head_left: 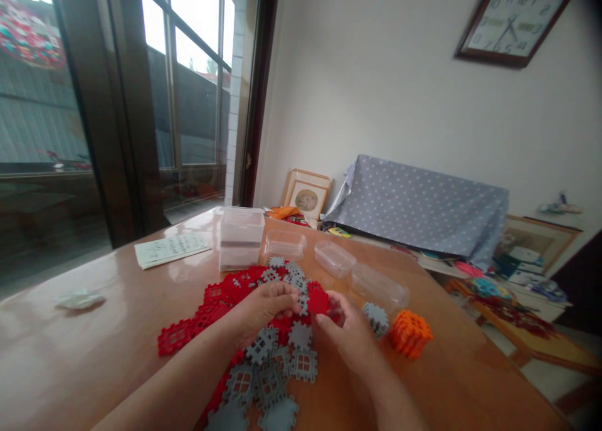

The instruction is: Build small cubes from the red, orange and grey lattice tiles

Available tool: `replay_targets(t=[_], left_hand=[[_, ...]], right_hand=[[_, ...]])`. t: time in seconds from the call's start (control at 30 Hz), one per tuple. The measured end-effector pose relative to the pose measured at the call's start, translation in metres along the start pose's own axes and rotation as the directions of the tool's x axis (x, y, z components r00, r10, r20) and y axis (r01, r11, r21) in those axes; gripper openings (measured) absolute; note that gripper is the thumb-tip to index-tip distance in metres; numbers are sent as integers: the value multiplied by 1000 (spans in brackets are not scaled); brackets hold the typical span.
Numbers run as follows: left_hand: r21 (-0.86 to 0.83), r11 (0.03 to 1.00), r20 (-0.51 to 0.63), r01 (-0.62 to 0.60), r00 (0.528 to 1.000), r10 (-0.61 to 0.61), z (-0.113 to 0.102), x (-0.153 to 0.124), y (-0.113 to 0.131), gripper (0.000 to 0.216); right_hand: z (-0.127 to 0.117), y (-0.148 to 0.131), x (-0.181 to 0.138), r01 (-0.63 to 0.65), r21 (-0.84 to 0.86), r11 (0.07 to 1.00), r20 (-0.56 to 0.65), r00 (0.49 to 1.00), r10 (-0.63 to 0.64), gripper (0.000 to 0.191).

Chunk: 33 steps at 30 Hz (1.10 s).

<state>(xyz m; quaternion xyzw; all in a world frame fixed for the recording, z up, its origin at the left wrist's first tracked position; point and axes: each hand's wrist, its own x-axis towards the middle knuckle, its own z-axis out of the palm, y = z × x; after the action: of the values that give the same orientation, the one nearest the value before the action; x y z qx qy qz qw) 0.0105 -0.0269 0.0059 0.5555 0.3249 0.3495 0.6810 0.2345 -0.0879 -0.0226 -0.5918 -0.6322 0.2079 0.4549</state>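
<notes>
My right hand (pixel 347 325) grips the edge of a red interlocking plastic tile (pixel 318 298) between thumb and fingers. My left hand (pixel 275 300) is closed in a pinch at the edge of a grey window-patterned tile (pixel 303 304), right beside the red one; its fingertips partly hide the contact. Under and around both hands spreads a heap of loose tiles, with red ones (pixel 176 337) to the left and grey ones (pixel 269 384) toward me. Right of my right hand stand a grey tile stack (pixel 375 318) and an orange tile stack (pixel 411 334).
Behind the heap are stacked clear boxes (pixel 241 236) and shallow clear plastic containers (pixel 335 259). A paper with writing (pixel 172 249) and a crumpled wrapper (pixel 79 299) lie on the left of the wooden table (pixel 470 368). A dotted cloth (pixel 418 205) drapes something by the wall.
</notes>
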Motion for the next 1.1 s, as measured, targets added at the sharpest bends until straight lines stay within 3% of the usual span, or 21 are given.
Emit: replay_targets(t=[0.17, 0.33, 0.63, 0.83, 1.1], left_hand=[[79, 995, -125, -65, 989, 74, -15, 4, 2, 26], [182, 977, -223, -114, 963, 154, -32, 8, 1, 28], [180, 974, -300, -139, 935, 189, -43, 3, 15, 33], [143, 981, -344, -128, 923, 171, -50, 5, 12, 36], [74, 988, -389, -134, 908, 152, -57, 2, 18, 37]], right_hand=[[-6, 26, 9, -91, 79, 993, -117, 988, 100, 51], [-7, 41, 11, -102, -86, 991, -151, 985, 89, 50], [-4, 56, 14, -127, -181, 975, -109, 988, 109, 50], [-2, 64, 13, -127, -213, 969, -83, 990, 112, 57], [0, 62, 12, -112, -243, 964, -63, 993, 99, 59]])
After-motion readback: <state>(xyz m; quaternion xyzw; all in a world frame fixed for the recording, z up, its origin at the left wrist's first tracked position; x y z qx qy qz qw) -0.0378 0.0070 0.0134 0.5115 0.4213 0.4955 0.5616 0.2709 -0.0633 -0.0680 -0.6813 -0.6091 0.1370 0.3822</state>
